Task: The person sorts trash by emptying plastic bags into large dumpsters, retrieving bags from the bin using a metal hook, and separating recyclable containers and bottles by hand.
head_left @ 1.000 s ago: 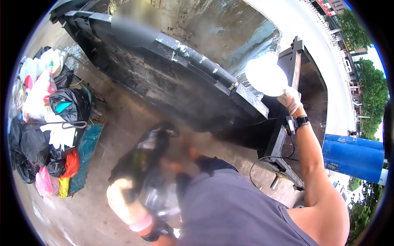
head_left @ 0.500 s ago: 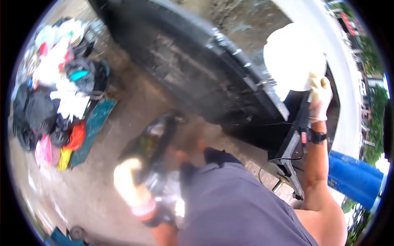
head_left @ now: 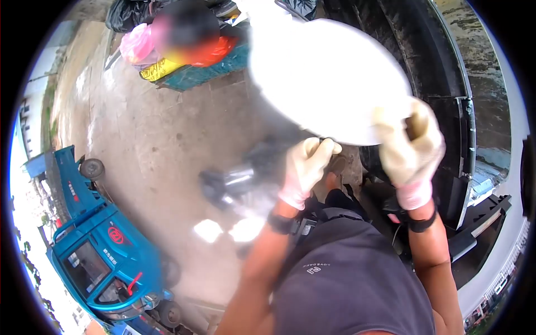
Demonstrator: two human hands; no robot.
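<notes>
A large, round white object [head_left: 329, 81], overexposed and without visible detail, hangs tilted in front of me. My right hand [head_left: 413, 148], in a pale glove with a pink cuff, is closed on its lower right edge. Just below its bottom edge is my left hand [head_left: 308, 170], gloved alike, with thumb and fingers pinched together. A small dark bit shows at those fingertips, too small to name. Behind the left hand, low over the ground, is a blurred dark and clear plastic bag [head_left: 240, 181].
A black metal container [head_left: 463, 128] stands at the right. Pink [head_left: 137, 44], yellow [head_left: 160, 70] and black bags lie on a teal cart [head_left: 209, 75] at the top. A blue three-wheeled vehicle [head_left: 120, 245] is at lower left on the concrete ground [head_left: 167, 134].
The view has swung left, away from the container. The white object has come from above the container to in front of me, still in my right hand. My left hand has risen close to it.
</notes>
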